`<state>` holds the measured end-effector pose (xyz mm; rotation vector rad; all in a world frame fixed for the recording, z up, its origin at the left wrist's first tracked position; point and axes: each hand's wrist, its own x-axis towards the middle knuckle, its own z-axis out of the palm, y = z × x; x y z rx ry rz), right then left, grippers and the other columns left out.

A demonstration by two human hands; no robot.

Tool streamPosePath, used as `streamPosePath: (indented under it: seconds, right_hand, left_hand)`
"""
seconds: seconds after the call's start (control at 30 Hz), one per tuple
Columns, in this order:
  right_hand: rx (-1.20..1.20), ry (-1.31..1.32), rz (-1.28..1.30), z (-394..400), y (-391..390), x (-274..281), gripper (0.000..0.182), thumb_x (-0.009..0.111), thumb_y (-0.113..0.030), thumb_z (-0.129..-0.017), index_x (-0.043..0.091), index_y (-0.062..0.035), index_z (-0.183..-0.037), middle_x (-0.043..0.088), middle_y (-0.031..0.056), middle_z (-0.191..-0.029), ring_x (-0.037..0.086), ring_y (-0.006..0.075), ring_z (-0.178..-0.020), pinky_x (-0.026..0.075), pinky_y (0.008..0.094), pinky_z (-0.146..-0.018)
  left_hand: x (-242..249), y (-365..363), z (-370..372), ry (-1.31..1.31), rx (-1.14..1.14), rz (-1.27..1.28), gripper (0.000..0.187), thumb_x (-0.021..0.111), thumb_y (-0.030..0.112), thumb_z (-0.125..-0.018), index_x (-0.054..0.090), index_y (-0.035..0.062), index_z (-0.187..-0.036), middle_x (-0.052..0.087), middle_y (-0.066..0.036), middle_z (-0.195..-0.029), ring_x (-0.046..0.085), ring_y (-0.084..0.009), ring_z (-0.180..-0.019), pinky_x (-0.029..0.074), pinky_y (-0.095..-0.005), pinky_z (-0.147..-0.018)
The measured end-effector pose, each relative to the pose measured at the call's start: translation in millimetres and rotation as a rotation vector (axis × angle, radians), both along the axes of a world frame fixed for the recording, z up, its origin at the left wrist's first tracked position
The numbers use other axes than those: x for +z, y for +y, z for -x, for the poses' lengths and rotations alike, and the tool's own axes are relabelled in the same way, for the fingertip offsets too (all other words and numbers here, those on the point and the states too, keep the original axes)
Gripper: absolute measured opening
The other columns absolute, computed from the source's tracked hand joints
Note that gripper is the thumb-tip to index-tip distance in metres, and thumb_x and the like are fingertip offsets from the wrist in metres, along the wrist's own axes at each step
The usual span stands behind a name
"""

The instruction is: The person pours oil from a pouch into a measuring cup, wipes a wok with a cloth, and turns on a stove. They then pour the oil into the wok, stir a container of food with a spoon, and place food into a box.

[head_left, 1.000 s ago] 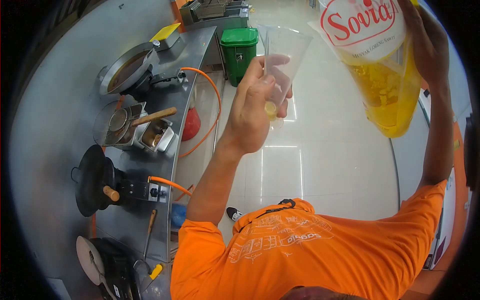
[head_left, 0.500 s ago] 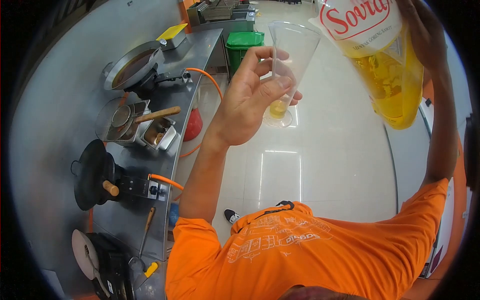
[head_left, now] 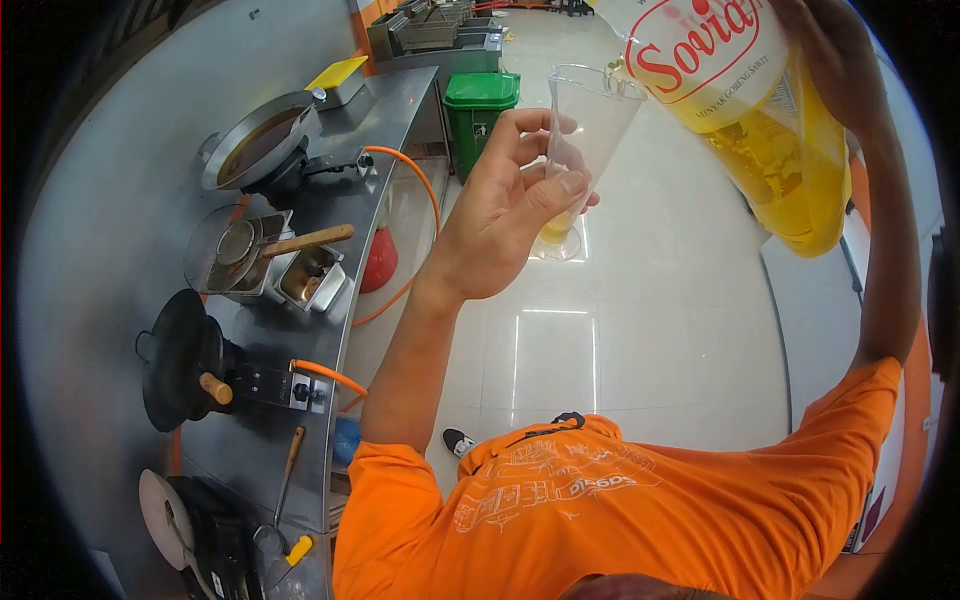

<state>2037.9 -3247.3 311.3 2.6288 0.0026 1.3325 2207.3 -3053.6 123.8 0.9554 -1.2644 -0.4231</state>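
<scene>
My left hand (head_left: 505, 215) is wrapped round a clear, tall footed glass (head_left: 600, 120), holding it slightly tilted. A little yellow oil lies in its bottom. My right hand (head_left: 835, 65) grips the upper edge of a cooking oil pouch (head_left: 765, 150), a clear bag with red "Sovia" lettering. The pouch is tipped toward the glass, its corner spout right at the rim. Yellow oil fills the lower part of the pouch and reaches toward the spout. Whether oil is flowing at this instant is hard to make out.
Along the left runs a steel counter (head_left: 385, 130) with a wok of dark oil (head_left: 255, 150), a strainer (head_left: 235, 243) on metal containers, a black wok (head_left: 180, 360) and a scraper (head_left: 290, 560). A green bin (head_left: 480, 120) and an orange hose (head_left: 432, 200) are beyond.
The pouch's spout has come down to the glass rim, and oil has run up toward that corner. The glass sits slightly lower in view. Both hands keep their hold.
</scene>
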Motion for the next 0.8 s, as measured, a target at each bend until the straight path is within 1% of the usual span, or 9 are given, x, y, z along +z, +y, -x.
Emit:
streamPosePath:
  seconds: [0.07, 0.17, 0.3, 0.37, 0.5, 0.57, 0.6, 0.67, 0.8]
  right_hand:
    - [-0.015, -0.082, 0.025, -4.3, 7.2, -4.0, 0.040, 0.052, -0.030, -0.098, 0.067, 0.0009, -0.077, 0.067, 0.0120, -0.063, 0.062, 0.0143, -0.045, 0.051, 0.0276, -0.039]
    - [0.080, -0.056, 0.077, -4.4, 8.3, 0.5, 0.039, 0.052, -0.028, -0.098, 0.067, 0.0014, -0.077, 0.067, 0.0126, -0.064, 0.062, 0.0150, -0.045, 0.050, 0.0272, -0.038]
    - [0.103, -0.058, 0.101, -4.3, 10.4, 1.7, 0.038, 0.053, -0.028, -0.098, 0.067, 0.0017, -0.078, 0.067, 0.0125, -0.063, 0.062, 0.0152, -0.045, 0.050, 0.0269, -0.038]
    - [0.090, -0.097, -0.019, -5.9, 14.7, 1.3, 0.038, 0.053, -0.028, -0.098, 0.067, 0.0020, -0.080, 0.067, 0.0124, -0.064, 0.062, 0.0150, -0.044, 0.049, 0.0268, -0.038]
    - [0.117, -0.037, -0.070, -5.9, 4.3, 6.5, 0.038, 0.053, -0.028, -0.098, 0.067, 0.0021, -0.080, 0.067, 0.0125, -0.064, 0.061, 0.0151, -0.044, 0.049, 0.0270, -0.038]
    - [0.017, -0.091, 0.134, -7.0, 22.0, -0.5, 0.037, 0.053, -0.028, -0.098, 0.067, 0.0022, -0.081, 0.067, 0.0125, -0.065, 0.062, 0.0152, -0.045, 0.049, 0.0268, -0.039]
    - [0.019, -0.090, 0.133, -8.4, 21.0, -1.5, 0.037, 0.053, -0.028, -0.098, 0.067, 0.0022, -0.081, 0.067, 0.0125, -0.065, 0.062, 0.0152, -0.045, 0.049, 0.0268, -0.039]
    - [0.040, -0.147, -0.014, -11.3, 17.2, -2.6, 0.039, 0.053, -0.030, -0.098, 0.067, 0.0026, -0.082, 0.067, 0.0123, -0.065, 0.062, 0.0152, -0.045, 0.050, 0.0266, -0.039]
    - [0.141, -0.052, 0.002, -8.8, 18.4, 4.3, 0.041, 0.052, -0.032, -0.099, 0.067, 0.0030, -0.084, 0.067, 0.0122, -0.065, 0.062, 0.0153, -0.046, 0.050, 0.0265, -0.041]
  left_hand:
    - [-0.8, -1.1, -0.2, -0.003, -0.015, -0.002, 0.045, 0.053, 0.024, -0.092, 0.037, 0.0014, -0.128, 0.062, -0.016, -0.103, 0.068, -0.0228, -0.095, 0.055, -0.0368, -0.086]
    - [1.0, -0.2, 0.9, -0.012, -0.005, -0.012, 0.045, 0.052, 0.023, -0.092, 0.037, 0.0013, -0.128, 0.062, -0.016, -0.103, 0.067, -0.0232, -0.095, 0.055, -0.0375, -0.088]
    - [1.0, -0.7, 0.0, 0.021, -0.034, -0.005, 0.044, 0.052, 0.022, -0.092, 0.037, 0.0011, -0.128, 0.062, -0.016, -0.103, 0.067, -0.0236, -0.095, 0.054, -0.0383, -0.089]
    - [1.2, -0.4, -1.3, 0.078, -0.123, -0.001, 0.042, 0.057, 0.018, -0.094, 0.038, 0.0008, -0.127, 0.055, -0.014, -0.111, 0.063, -0.0206, -0.098, 0.052, -0.0322, -0.085]
    - [0.6, -0.6, -1.2, 0.082, -0.120, 0.008, 0.042, 0.056, 0.018, -0.094, 0.038, 0.0012, -0.127, 0.056, -0.014, -0.110, 0.063, -0.0207, -0.097, 0.052, -0.0318, -0.084]
    - [-1.0, 0.2, -2.8, 0.067, -0.111, 0.015, 0.042, 0.056, 0.019, -0.094, 0.039, 0.0013, -0.127, 0.057, -0.013, -0.109, 0.065, -0.0211, -0.096, 0.052, -0.0313, -0.083]
    - [-1.4, 0.9, -2.7, 0.068, -0.109, 0.013, 0.042, 0.056, 0.019, -0.094, 0.039, 0.0013, -0.127, 0.057, -0.013, -0.109, 0.065, -0.0211, -0.096, 0.052, -0.0313, -0.083]
    - [-2.0, 2.1, -2.3, 0.069, -0.104, 0.021, 0.042, 0.056, 0.019, -0.094, 0.039, 0.0014, -0.128, 0.057, -0.013, -0.108, 0.066, -0.0217, -0.094, 0.052, -0.0310, -0.083]
    - [0.9, 5.0, -0.9, 0.075, -0.112, 0.015, 0.042, 0.055, 0.018, -0.094, 0.038, 0.0015, -0.128, 0.058, -0.013, -0.108, 0.066, -0.0218, -0.094, 0.052, -0.0309, -0.083]
